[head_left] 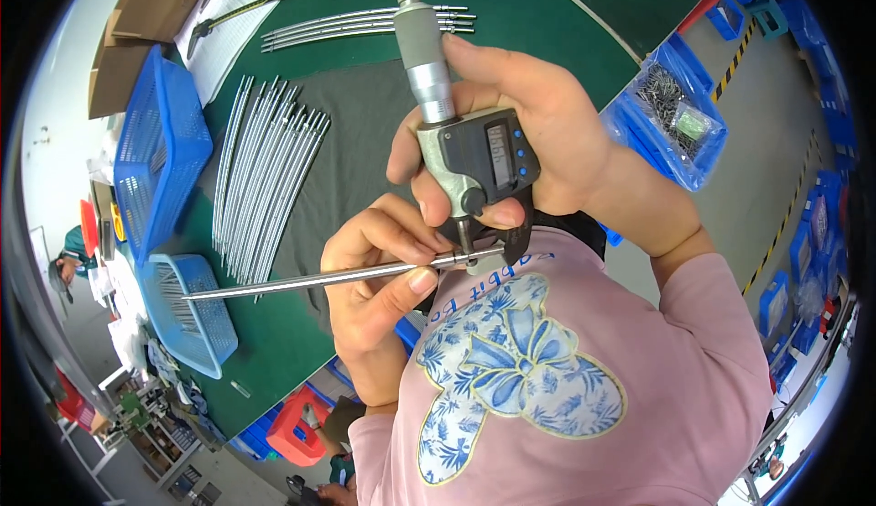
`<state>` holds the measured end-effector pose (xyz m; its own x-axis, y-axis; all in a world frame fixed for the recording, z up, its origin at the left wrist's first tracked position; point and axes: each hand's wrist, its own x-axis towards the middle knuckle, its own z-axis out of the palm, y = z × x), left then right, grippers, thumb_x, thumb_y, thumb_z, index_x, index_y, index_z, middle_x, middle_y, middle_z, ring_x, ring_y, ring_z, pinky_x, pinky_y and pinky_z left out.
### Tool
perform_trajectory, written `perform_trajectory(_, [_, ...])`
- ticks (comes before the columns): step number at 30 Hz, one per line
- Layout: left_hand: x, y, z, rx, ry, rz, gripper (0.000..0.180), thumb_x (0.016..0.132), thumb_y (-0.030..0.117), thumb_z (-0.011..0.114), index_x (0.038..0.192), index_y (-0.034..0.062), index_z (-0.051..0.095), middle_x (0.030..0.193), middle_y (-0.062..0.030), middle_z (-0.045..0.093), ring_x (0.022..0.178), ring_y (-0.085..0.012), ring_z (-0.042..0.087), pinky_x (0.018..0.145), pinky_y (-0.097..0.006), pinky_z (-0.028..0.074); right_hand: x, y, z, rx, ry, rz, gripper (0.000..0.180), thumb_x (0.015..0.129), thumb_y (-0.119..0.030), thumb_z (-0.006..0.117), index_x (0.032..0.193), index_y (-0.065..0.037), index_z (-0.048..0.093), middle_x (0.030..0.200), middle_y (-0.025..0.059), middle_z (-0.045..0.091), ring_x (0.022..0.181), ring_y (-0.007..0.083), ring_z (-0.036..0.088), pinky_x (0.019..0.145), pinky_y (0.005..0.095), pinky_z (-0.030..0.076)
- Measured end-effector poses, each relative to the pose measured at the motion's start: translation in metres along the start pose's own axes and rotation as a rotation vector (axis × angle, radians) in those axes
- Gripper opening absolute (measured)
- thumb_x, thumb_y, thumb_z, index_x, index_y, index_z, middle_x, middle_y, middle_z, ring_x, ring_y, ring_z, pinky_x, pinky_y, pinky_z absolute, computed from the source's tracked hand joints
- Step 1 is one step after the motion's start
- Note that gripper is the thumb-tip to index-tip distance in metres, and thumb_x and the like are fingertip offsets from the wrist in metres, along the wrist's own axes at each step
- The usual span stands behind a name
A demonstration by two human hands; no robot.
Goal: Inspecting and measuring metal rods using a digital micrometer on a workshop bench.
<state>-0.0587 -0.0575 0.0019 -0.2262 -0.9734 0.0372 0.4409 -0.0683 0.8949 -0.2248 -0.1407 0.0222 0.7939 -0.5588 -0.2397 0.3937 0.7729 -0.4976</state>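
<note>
I see the right hand (547, 114) wrapped around the digital micrometer (449, 161), perhaps so that its display (498, 155) faces the eyes. The left hand (365, 241) pinches a metal rod (292, 282), its end in the micrometer's gap, over the green desk (538, 41), probably for steadiness. Small digits and blue shirt lettering appear.

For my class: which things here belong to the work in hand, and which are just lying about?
Work in hand: digital micrometer, in the right hand; metal rod, in the left hand; probably the loose rods on the dark cloth.

Apparently lying about: calipers; cardboard box; blue bin of small metal parts.
</note>
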Motion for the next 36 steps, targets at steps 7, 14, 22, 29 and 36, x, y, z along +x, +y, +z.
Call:
perform_trajectory(7, [-0.001, 0.000, 0.001, -0.021, 0.012, -0.019, 0.013, 0.066, -0.001, 0.061, 0.076, -0.0027, 0.052, 0.081, -0.0156, 0.051, 0.073, -0.0176, 0.053, 0.071, -0.027, 0.044, -0.003, -0.002, 0.008, 0.028, 0.087, 0.015, 0.071, 0.083, -0.054, 0.025, 0.084, 0.011, 0.054, 0.064, 0.0192, 0.058, 0.031, 0.0149, 0.043, 0.028, 0.0203, 0.035])
perform_trajectory(14, [-0.005, -0.002, -0.001, -0.002, -0.008, -0.023, 0.014, 0.066, 0.000, 0.061, 0.076, -0.0029, 0.052, 0.081, -0.0159, 0.051, 0.073, -0.0175, 0.053, 0.071, -0.027, 0.044, 0.000, 0.003, -0.001, -0.077, 0.015, 0.011, 0.072, 0.082, -0.056, 0.028, 0.082, 0.010, 0.055, 0.064, 0.0200, 0.058, 0.031, 0.0154, 0.045, 0.028, 0.0200, 0.035])
perform_trajectory(22, [0.000, -0.002, 0.004, -0.014, 0.038, -0.040, 0.012, 0.065, -0.001, 0.060, 0.075, -0.0025, 0.052, 0.079, -0.0153, 0.051, 0.071, -0.0176, 0.052, 0.071, -0.027, 0.044, 0.000, -0.001, -0.004, -0.061, 0.008, 0.000, 0.071, 0.083, -0.055, 0.027, 0.082, 0.010, 0.055, 0.064, 0.0198, 0.059, 0.031, 0.0151, 0.045, 0.029, 0.0197, 0.036])
perform_trajectory(29, [0.005, 0.012, -0.008, -0.053, 0.014, -0.001, 0.008, 0.066, -0.002, 0.059, 0.072, -0.0011, 0.053, 0.077, -0.0134, 0.053, 0.073, -0.0187, 0.053, 0.069, -0.027, 0.043, 0.005, -0.007, -0.004, -0.036, 0.052, -0.039, 0.068, 0.085, -0.050, 0.021, 0.088, 0.009, 0.053, 0.066, 0.0195, 0.057, 0.036, 0.0173, 0.044, 0.030, 0.0222, 0.034])
perform_trajectory(36, [0.069, 0.109, -0.114, -0.112, 0.334, 0.047, 0.012, 0.076, 0.008, 0.052, 0.078, -0.0031, 0.048, 0.065, -0.0131, 0.054, 0.060, -0.0228, 0.057, 0.061, -0.031, 0.051, -0.008, -0.010, -0.045, 0.001, 0.282, -0.218, 0.057, 0.083, -0.049, 0.027, 0.090, 0.003, 0.051, 0.065, 0.0163, 0.053, 0.034, 0.0193, 0.039, 0.032, 0.0289, 0.032])
